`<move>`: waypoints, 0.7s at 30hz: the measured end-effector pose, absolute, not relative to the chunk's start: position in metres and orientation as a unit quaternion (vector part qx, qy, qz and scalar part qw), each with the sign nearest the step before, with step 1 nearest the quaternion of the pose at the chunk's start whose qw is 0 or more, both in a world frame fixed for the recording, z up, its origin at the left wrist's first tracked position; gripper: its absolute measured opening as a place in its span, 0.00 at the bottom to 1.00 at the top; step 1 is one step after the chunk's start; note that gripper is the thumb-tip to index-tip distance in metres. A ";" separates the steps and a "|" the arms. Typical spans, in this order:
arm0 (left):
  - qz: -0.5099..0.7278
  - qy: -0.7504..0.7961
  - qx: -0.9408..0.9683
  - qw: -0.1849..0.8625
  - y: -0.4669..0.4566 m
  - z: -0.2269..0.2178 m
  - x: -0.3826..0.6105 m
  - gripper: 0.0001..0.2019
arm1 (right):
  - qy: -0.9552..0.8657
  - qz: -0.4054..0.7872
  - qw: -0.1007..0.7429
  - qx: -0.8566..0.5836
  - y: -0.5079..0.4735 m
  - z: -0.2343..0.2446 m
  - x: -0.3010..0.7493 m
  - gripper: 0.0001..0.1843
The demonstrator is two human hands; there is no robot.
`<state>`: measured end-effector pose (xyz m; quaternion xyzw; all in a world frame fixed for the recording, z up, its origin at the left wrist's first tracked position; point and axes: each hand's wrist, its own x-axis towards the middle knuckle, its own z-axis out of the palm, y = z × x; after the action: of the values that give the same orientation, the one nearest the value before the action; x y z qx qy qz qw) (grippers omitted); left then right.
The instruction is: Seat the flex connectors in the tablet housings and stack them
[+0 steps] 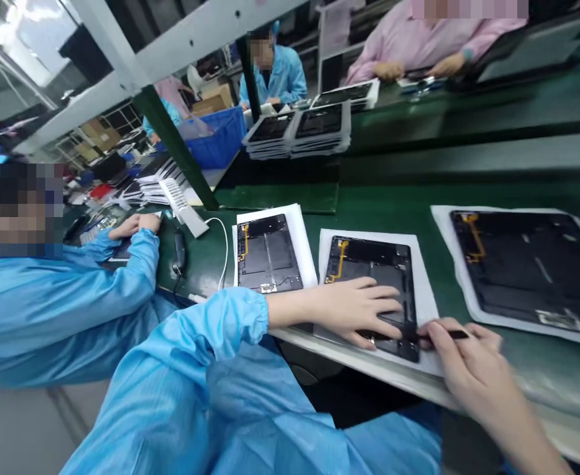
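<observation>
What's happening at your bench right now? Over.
Left hand flat on black tablet casing. Right hand holding thin black tool at its edge. Casing on white paper sheet.

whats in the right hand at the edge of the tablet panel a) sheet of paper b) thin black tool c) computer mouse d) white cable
b, the right hand pinches a thin black tool at the edge of the tablet panel, while the left hand lies flat on the panel.

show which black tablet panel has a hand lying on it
The middle black tablet panel: the left hand lies flat on it, while the panels either side have no hand on them.
</observation>
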<state>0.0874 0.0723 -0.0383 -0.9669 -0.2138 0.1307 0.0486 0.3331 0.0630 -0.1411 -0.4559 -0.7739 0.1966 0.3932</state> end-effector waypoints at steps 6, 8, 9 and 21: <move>0.118 -0.191 -0.974 0.014 0.071 -0.030 0.091 0.23 | -0.735 0.254 0.328 -0.536 0.057 -0.152 0.341 0.53; 0.118 -0.202 -0.972 0.011 0.071 -0.032 0.089 0.23 | -0.738 0.251 0.331 -0.532 0.058 -0.154 0.341 0.52; 0.119 -0.211 -0.970 0.011 0.071 -0.033 0.089 0.23 | -0.740 0.251 0.335 -0.527 0.059 -0.156 0.341 0.51; 0.038 -0.414 -0.907 -0.064 0.161 -0.007 0.066 0.24 | -0.576 0.380 0.496 -0.528 -0.002 -0.120 0.324 0.33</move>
<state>0.0658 0.1614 -0.0067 -0.9071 -0.4144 0.0376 -0.0638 0.3245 -0.0021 -0.1202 -0.5275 -0.5756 0.3795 0.4963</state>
